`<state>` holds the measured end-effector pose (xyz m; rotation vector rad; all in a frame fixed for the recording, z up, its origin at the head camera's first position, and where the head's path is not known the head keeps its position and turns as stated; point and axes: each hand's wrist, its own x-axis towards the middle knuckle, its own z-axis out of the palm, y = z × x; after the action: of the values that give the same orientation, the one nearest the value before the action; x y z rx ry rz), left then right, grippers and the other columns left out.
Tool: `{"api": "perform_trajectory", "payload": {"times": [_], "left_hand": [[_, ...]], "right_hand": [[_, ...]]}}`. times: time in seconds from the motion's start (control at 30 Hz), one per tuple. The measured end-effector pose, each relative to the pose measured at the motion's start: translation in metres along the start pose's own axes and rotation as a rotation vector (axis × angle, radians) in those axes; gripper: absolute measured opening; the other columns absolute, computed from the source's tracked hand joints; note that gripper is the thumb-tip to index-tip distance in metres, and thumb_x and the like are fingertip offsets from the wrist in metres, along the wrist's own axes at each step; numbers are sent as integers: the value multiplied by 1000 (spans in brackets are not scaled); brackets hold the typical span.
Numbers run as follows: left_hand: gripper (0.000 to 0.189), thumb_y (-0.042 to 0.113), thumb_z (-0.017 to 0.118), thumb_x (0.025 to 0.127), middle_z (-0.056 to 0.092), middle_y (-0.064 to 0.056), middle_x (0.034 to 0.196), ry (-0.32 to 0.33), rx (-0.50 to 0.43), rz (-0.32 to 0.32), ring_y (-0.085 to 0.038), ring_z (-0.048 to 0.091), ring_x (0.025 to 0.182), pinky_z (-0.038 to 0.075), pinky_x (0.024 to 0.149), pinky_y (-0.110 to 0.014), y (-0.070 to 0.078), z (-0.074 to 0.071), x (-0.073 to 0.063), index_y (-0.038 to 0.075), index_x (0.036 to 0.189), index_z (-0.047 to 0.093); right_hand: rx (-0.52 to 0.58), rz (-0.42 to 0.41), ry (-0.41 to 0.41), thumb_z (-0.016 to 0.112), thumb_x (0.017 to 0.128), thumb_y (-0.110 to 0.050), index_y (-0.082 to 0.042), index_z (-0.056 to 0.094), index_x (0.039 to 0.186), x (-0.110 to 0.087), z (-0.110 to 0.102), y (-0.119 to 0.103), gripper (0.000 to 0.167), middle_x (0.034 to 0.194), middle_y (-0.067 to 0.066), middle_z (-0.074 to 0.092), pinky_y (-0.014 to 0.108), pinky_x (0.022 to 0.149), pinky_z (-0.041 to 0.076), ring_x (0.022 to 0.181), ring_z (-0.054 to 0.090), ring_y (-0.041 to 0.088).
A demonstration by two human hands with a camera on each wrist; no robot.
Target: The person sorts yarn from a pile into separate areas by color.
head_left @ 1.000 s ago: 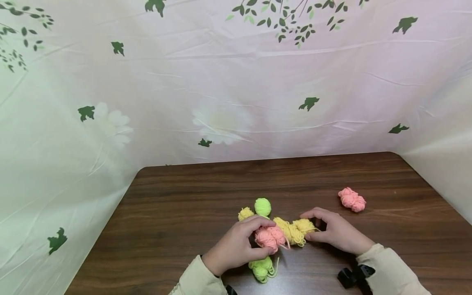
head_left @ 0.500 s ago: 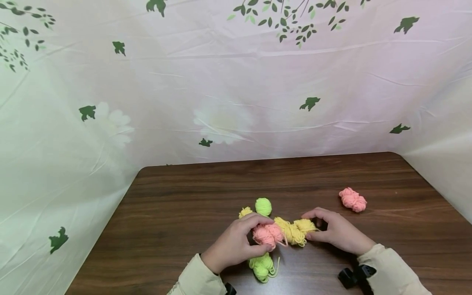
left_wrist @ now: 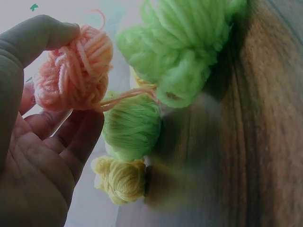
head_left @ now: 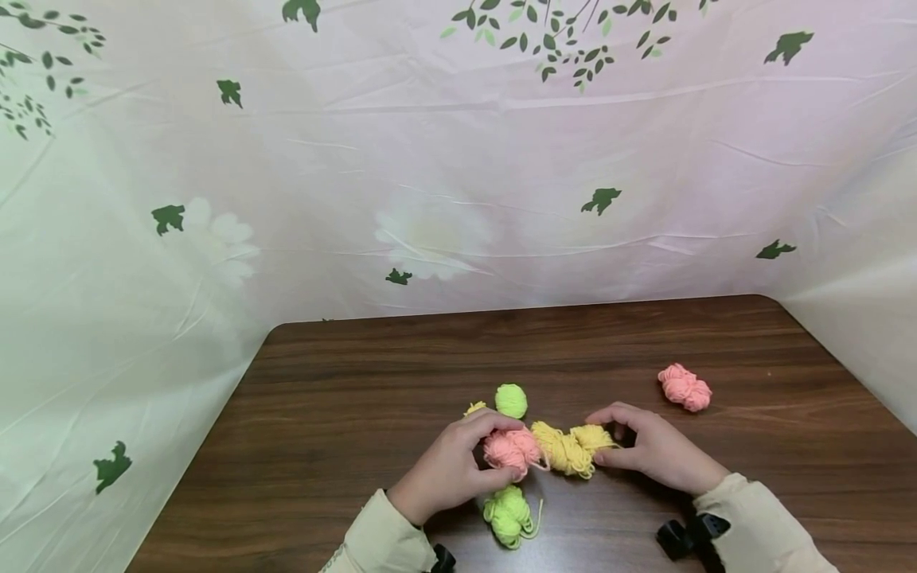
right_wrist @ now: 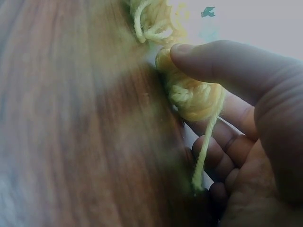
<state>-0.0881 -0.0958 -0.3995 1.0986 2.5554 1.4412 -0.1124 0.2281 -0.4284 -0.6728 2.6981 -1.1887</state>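
My left hand (head_left: pixel 458 464) holds a pink yarn skein (head_left: pixel 512 451) between thumb and fingers, above the table in the left wrist view. Just below it lies a green yarn skein (head_left: pixel 508 516) with a loose strand. Beyond the hand sit a round green yarn ball (head_left: pixel 511 401) and a yellow yarn bundle (head_left: pixel 475 408), partly hidden by my fingers. On the right, my right hand (head_left: pixel 655 450) grips the right end of a yellow yarn skein (head_left: pixel 591 439), thumb in front. Another yellow skein (head_left: pixel 562 449) touches its left side. A yellow strand (right_wrist: pixel 207 146) hangs by my right palm.
A second pink yarn skein (head_left: pixel 684 387) lies apart, beyond my right hand. The dark wooden table (head_left: pixel 358 382) ends at a pale printed cloth (head_left: pixel 501 175) behind and at both sides. A black strap device (head_left: pixel 691 535) sits on the right wrist.
My left hand has shifted slightly left with the pink skein, opening a gap to the yellow ones and showing more of the near green skein. My right hand stays in place.
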Motion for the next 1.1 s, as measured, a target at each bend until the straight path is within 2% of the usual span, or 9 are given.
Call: {"api": "perform_trajectory", "payload": {"times": [0.17, 0.43, 0.6, 0.9, 1.1], "left_hand": [[45, 10, 79, 81, 63, 10, 112, 6, -8, -13, -4, 56, 94, 50, 82, -22, -1, 0, 0, 19, 124, 66], [45, 6, 74, 78, 64, 8, 109, 37, 0, 32, -5, 56, 92, 50, 80, -22, -3, 0, -1, 16, 121, 66], [46, 4, 72, 77, 65, 6, 112, 51, 20, 57, -6, 57, 95, 50, 83, -23, -4, 0, 0, 16, 122, 66], [48, 2, 70, 76, 64, 5, 114, 53, 12, 52, -6, 56, 91, 50, 79, -22, -4, -1, -1, 13, 122, 66], [50, 1, 68, 74, 64, 5, 119, 47, 19, 39, -6, 56, 95, 49, 82, -23, -3, -2, -1, 13, 123, 66]], "right_hand": [[-2, 0, 0, 79, 85, -42, -20, 67, 119, 0, 0, 1, 42, 99, -6, 61, 25, 69, 44, 86, 50, 7], [-1, -12, 15, 80, 85, -40, -20, 68, 118, 0, 1, 2, 41, 97, -7, 60, 25, 68, 43, 86, 50, 8], [0, -9, 16, 80, 85, -40, -20, 68, 118, -1, 1, 2, 41, 97, -7, 60, 25, 69, 44, 86, 50, 8], [5, -1, 7, 80, 85, -41, -20, 67, 119, 0, 1, 2, 41, 98, -6, 60, 25, 69, 44, 86, 50, 8], [10, -6, 11, 80, 85, -39, -21, 68, 118, 0, 1, 2, 40, 100, -7, 62, 25, 70, 44, 87, 50, 8]]}}
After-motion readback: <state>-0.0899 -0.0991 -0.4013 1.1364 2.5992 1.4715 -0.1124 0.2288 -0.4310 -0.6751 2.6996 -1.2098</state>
